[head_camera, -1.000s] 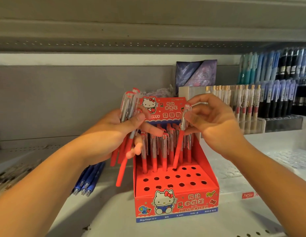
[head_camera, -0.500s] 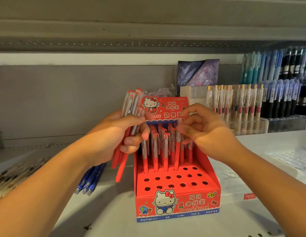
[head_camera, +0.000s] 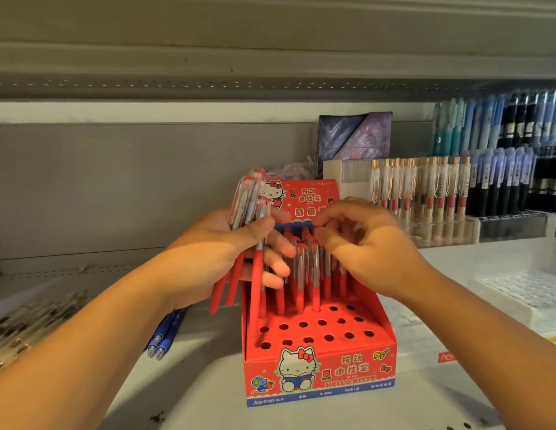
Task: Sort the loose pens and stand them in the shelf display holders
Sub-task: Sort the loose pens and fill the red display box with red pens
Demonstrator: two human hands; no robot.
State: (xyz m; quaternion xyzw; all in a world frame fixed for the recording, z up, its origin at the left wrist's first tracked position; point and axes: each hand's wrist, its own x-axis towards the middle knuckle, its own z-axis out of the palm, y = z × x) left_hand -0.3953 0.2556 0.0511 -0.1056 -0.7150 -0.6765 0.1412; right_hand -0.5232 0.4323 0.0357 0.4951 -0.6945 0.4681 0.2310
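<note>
A red Hello Kitty display holder (head_camera: 320, 377) stands on the shelf, its top full of round holes. Several red pens (head_camera: 301, 274) stand in its back rows; the front holes are bare. My left hand (head_camera: 208, 259) grips a bundle of red pens (head_camera: 248, 203) upright, just left of the holder. My right hand (head_camera: 372, 249) hovers over the standing pens with curled fingers. Its thumb and fingertips pinch the top of one red pen (head_camera: 315, 280), whose tip sits in a hole.
Three blue pens (head_camera: 165, 336) lie on the shelf under my left forearm. A blurred heap of loose pens (head_camera: 22, 324) lies at far left. Clear holders of white-and-gold pens (head_camera: 425, 187) and blue and black pens (head_camera: 518, 169) stand at right, near a white tray (head_camera: 518, 293).
My right hand has lowered a red pen from above the holder down into a hole among the standing ones. My left hand keeps its bundle in about the same place.
</note>
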